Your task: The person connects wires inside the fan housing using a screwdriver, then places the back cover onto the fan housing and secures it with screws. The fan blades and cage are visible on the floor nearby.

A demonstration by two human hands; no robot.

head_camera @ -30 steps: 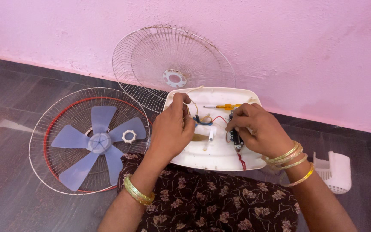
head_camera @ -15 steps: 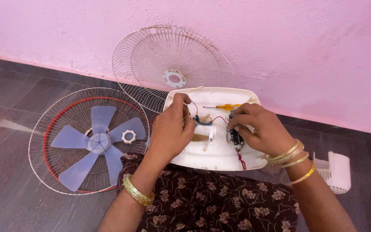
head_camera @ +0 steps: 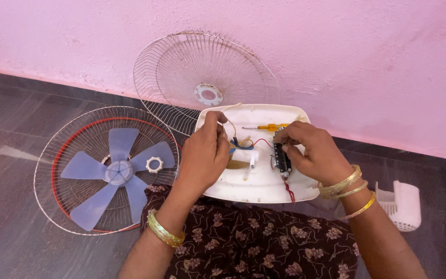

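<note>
Over the white fan base (head_camera: 256,186) resting in a lap, the left hand (head_camera: 202,155) is pinching thin, limp wires (head_camera: 232,129) while the right hand (head_camera: 313,152) is gripping the small black switch block (head_camera: 283,160), seemingly light and fragile, best taken by its edges.

A white fan base (head_camera: 256,183) lies open side up on the lap. Inside it sit a small black switch block (head_camera: 283,160), thin coloured wires (head_camera: 243,143), and maybe a white tube (head_camera: 246,155).
</note>
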